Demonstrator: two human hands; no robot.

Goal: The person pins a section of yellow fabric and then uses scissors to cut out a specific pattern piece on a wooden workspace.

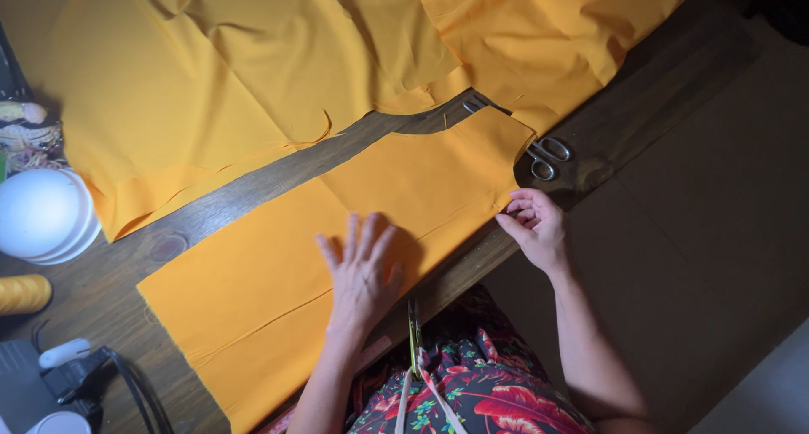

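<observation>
orange fabric [337,257] covers dark wooden table [640,97]

We count two hands, left hand [364,274] and right hand [535,225], three pieces of orange fabric [337,257], one pair of scissors [539,154], one yellow thread spool [24,293], one white bowl [42,213]

– Is the view well lit?
– Only partly: warm light falls from the upper left on the orange cotton fabric [253,88], and the dark wooden table [674,80] sinks into shadow at right.
– Sharpness?
– Slightly soft; corners dim.
</observation>
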